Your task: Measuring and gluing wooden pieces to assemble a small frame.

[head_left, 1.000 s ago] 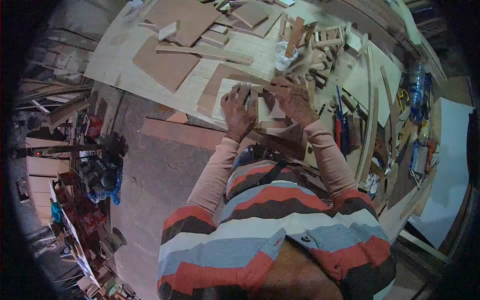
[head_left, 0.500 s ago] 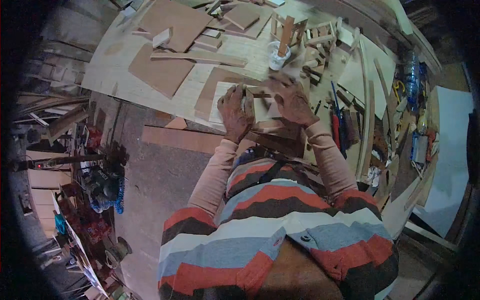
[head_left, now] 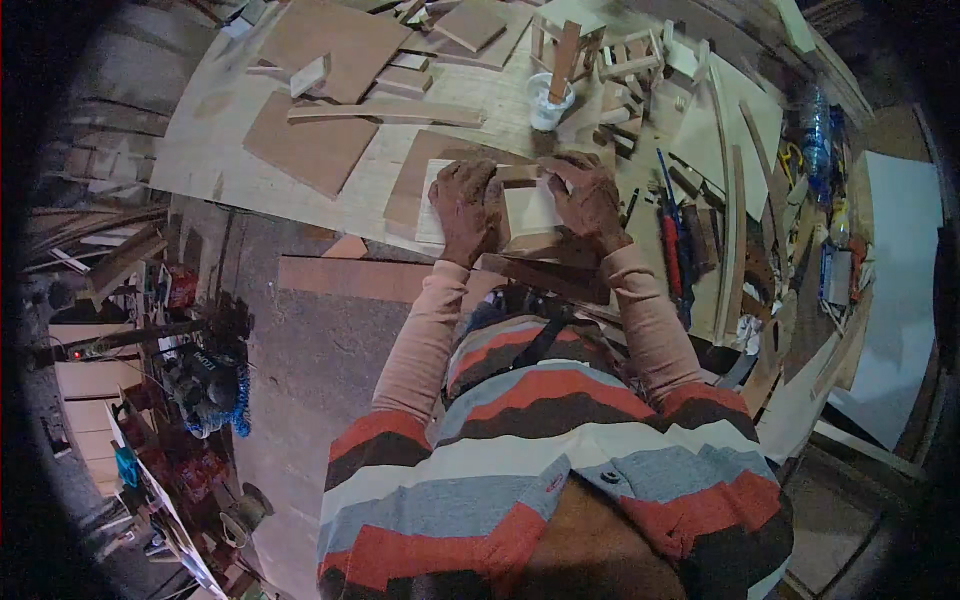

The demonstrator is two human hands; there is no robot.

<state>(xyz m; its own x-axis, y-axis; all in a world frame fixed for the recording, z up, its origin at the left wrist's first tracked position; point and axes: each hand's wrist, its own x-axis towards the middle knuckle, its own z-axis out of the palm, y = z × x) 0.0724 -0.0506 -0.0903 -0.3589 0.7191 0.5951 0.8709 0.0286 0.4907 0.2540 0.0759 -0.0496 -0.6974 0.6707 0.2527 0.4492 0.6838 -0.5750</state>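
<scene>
Hands at centre top of frame: left hand (head_left: 466, 205) and right hand (head_left: 588, 200) both clasping small pale square wooden frame (head_left: 530, 212) on plywood tabletop (head_left: 200, 150). Looks like pressing joints together. White cup with stick (head_left: 548, 100) just above. Next move likely needs steady, even squeeze.

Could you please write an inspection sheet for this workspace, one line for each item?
Surface: plywood workbench, crowded with offcuts.
Job's things: small wooden frame on a pale sheet, held from both sides.
Clutter: brown boards, wood strip, white cup with a stick, red-handled tools, plastic bottle.
Hands: left hand and right hand both press on the frame.
Cables: nothing seen.
Surroundings: power tool and scrap wood on the floor at left.
</scene>
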